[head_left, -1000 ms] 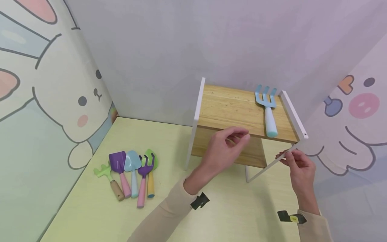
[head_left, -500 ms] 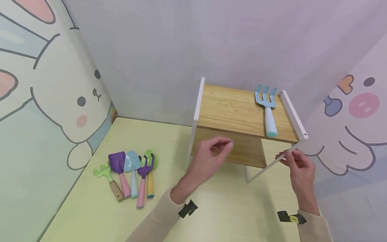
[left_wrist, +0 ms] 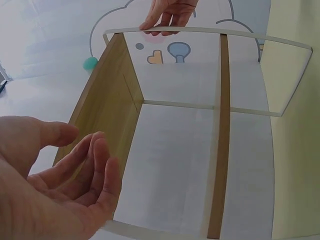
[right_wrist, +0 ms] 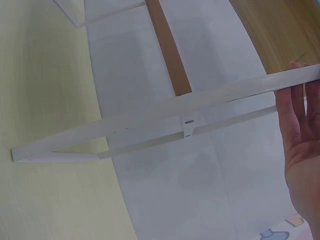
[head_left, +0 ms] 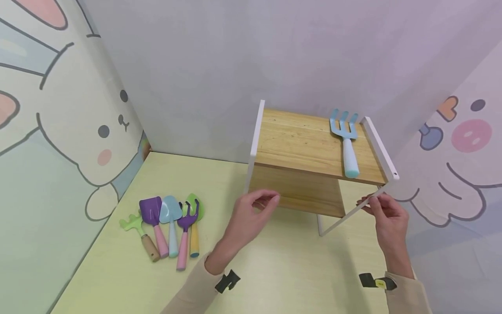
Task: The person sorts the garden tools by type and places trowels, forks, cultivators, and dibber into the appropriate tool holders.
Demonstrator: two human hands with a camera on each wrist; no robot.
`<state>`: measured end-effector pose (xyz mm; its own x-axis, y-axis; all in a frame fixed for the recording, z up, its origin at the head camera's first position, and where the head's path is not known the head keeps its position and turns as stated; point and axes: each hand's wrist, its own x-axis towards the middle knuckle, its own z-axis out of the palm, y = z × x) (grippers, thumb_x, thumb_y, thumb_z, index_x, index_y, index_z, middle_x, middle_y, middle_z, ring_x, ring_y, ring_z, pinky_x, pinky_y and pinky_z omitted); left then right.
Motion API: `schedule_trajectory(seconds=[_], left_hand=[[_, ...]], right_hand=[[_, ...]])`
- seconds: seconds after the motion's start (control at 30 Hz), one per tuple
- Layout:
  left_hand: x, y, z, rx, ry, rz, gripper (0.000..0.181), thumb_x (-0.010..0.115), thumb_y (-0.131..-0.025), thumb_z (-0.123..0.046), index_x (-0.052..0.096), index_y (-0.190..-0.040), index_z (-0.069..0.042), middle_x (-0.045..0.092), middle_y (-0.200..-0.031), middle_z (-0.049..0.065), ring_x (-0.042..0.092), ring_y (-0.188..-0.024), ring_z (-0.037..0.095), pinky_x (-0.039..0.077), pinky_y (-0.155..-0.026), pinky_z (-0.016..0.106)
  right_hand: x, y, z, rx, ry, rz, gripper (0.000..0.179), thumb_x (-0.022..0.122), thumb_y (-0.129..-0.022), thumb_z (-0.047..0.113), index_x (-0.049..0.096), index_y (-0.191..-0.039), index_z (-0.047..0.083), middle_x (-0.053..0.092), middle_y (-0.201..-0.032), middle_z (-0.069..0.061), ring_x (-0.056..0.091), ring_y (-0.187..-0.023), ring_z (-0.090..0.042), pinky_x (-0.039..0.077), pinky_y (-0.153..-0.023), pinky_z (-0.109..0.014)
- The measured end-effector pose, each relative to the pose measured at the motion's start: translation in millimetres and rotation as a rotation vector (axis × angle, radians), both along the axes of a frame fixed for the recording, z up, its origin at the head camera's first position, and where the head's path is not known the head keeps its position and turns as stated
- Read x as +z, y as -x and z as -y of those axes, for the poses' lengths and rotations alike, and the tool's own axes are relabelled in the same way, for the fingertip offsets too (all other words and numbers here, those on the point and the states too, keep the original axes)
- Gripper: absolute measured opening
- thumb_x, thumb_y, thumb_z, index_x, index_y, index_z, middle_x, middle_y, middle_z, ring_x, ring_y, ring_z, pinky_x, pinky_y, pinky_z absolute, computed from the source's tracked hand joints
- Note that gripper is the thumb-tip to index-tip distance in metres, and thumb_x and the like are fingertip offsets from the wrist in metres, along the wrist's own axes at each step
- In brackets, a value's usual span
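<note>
A small two-tier shelf [head_left: 298,139] with wooden boards and a white frame stands at the right of the head view. My right hand [head_left: 390,220] grips its front right white leg [right_wrist: 235,92], fingers around the bar. My left hand [head_left: 251,216] holds nothing; its fingers are loosely bent, in front of the shelf's left side and lower board [head_left: 302,192]. In the left wrist view that hand [left_wrist: 75,175] overlaps the upper board. A light blue hand fork [head_left: 350,157] lies on the top board near its right edge, tines toward the back.
On the pale yellow table [head_left: 274,270], left of the shelf, lie several garden tools: a green rake [head_left: 148,246], a purple shovel [head_left: 150,211], a light blue trowel [head_left: 171,210], a purple fork [head_left: 183,248] and a green trowel with a yellow handle [head_left: 195,242]. Printed walls [head_left: 196,78] enclose the table.
My left hand has moved left and down, away from the top board's front edge. The right hand stays on the leg; the fork and shelf keep their places.
</note>
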<state>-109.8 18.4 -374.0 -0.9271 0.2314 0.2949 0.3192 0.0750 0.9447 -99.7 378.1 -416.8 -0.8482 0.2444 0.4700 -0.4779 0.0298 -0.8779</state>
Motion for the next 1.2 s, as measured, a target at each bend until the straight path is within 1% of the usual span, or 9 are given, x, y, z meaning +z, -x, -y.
schedule_trajectory(seconds=[0.17,0.23,0.37,0.53,0.67,0.73,0.93,1.07,1.2], left_hand=[[-14.6,-1.1,12.2,0.044,0.019,0.023,0.016,0.069,-0.100,-0.015,0.077,-0.110,-0.004,0.075,-0.097,0.005,0.068,-0.088,0.017,0.058,-0.078,0.029],[-20.0,-0.8,17.3,0.063,0.026,0.033,0.017,0.069,-0.100,-0.015,0.077,-0.109,-0.004,0.076,-0.097,0.006,0.068,-0.088,0.017,0.058,-0.078,0.029],[-28.2,-1.5,26.7,0.093,0.047,0.056,0.018,0.070,-0.100,-0.015,0.076,-0.110,-0.003,0.076,-0.098,0.008,0.068,-0.089,0.018,0.058,-0.079,0.031],[-39.3,-3.8,35.8,0.120,0.061,0.084,0.019,0.071,-0.099,-0.017,0.076,-0.112,-0.003,0.075,-0.098,0.005,0.068,-0.090,0.017,0.058,-0.079,0.031],[-45.0,-6.8,41.8,0.145,0.068,0.095,0.016,0.071,-0.099,-0.016,0.077,-0.111,-0.007,0.075,-0.096,0.000,0.069,-0.088,0.016,0.058,-0.078,0.028],[-47.5,-8.4,44.8,0.153,0.075,0.105,0.015,0.071,-0.098,-0.015,0.077,-0.111,-0.008,0.076,-0.096,0.002,0.069,-0.088,0.016,0.058,-0.078,0.029],[-59.5,-10.9,53.9,0.179,0.102,0.139,0.017,0.071,-0.099,-0.016,0.077,-0.111,-0.006,0.076,-0.097,0.004,0.070,-0.088,0.017,0.059,-0.079,0.029],[-64.1,-12.8,59.0,0.204,0.099,0.168,0.015,0.071,-0.098,-0.014,0.077,-0.109,-0.006,0.076,-0.093,0.001,0.070,-0.087,0.018,0.059,-0.078,0.027],[-69.6,-14.8,64.1,0.220,0.097,0.195,0.016,0.071,-0.098,-0.012,0.076,-0.110,-0.003,0.077,-0.092,0.004,0.071,-0.087,0.020,0.058,-0.077,0.026]], right_hand=[[0.7,0.1,1,0.007,0.000,-0.008,0.014,0.053,-0.099,-0.015,0.059,-0.110,-0.022,0.076,-0.096,-0.007,0.076,-0.087,-0.015,0.059,-0.081,-0.027],[0.9,0.0,1,0.008,-0.002,-0.007,0.014,0.053,-0.100,-0.015,0.059,-0.110,-0.023,0.076,-0.096,-0.007,0.076,-0.087,-0.015,0.059,-0.081,-0.026],[0.9,0.7,0,-0.021,-0.025,0.017,0.015,0.054,-0.100,-0.013,0.059,-0.110,-0.023,0.076,-0.095,-0.005,0.076,-0.086,-0.014,0.059,-0.081,-0.025],[1.2,2.0,0,-0.047,-0.033,0.039,0.016,0.054,-0.100,-0.012,0.059,-0.111,-0.023,0.075,-0.095,-0.005,0.076,-0.086,-0.013,0.059,-0.080,-0.024],[0.6,2.2,0,-0.041,-0.017,0.032,0.016,0.054,-0.100,-0.013,0.059,-0.111,-0.024,0.075,-0.095,-0.006,0.076,-0.086,-0.014,0.059,-0.080,-0.025],[0.4,2.0,1,-0.048,-0.015,0.035,0.017,0.054,-0.100,-0.013,0.058,-0.111,-0.025,0.075,-0.094,-0.006,0.076,-0.085,-0.014,0.059,-0.080,-0.025],[-0.5,2.2,1,-0.054,0.006,0.035,0.017,0.053,-0.100,-0.014,0.055,-0.110,-0.027,0.075,-0.093,-0.007,0.075,-0.085,-0.015,0.060,-0.080,-0.026],[-0.6,1.3,2,-0.054,0.025,0.037,0.014,0.054,-0.099,-0.015,0.057,-0.108,-0.025,0.075,-0.092,-0.008,0.075,-0.084,-0.016,0.060,-0.080,-0.027],[-1.4,0.6,2,-0.048,0.031,0.037,0.015,0.054,-0.099,-0.015,0.056,-0.109,-0.026,0.075,-0.093,-0.008,0.075,-0.084,-0.016,0.060,-0.080,-0.027]])
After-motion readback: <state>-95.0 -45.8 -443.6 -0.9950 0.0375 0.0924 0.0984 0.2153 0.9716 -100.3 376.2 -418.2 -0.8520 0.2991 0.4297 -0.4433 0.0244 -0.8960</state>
